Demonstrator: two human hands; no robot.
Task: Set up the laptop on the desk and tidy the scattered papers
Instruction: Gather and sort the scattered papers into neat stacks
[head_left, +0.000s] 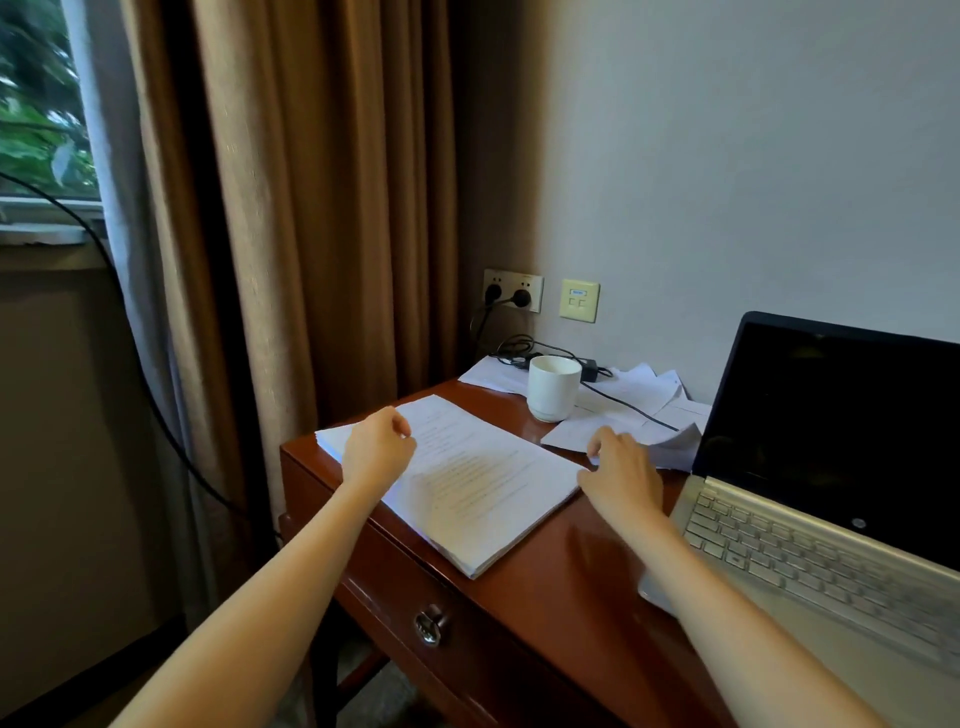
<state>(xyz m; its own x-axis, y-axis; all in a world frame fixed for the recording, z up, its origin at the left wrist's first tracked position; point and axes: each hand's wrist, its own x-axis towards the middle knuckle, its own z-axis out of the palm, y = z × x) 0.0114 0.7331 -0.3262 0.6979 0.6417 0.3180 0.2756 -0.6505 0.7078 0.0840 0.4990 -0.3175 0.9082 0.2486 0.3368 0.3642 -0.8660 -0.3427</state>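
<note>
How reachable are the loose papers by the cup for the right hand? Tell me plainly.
Likely yes: the right hand is at the near edge of the loose papers, nothing between. A black cable lies across them; the cup stands beside.

Bare desk (561, 566) runs as an open strip between the paper stack (467, 483) and the laptop (810, 530); the laptop's raised lid walls off the right; farther back a cup (553, 387) stands among the loose sheets (639, 387), a cable (644, 413) trailing across them; the curtain (322, 208) hangs close at the left rear of the desk.
</note>
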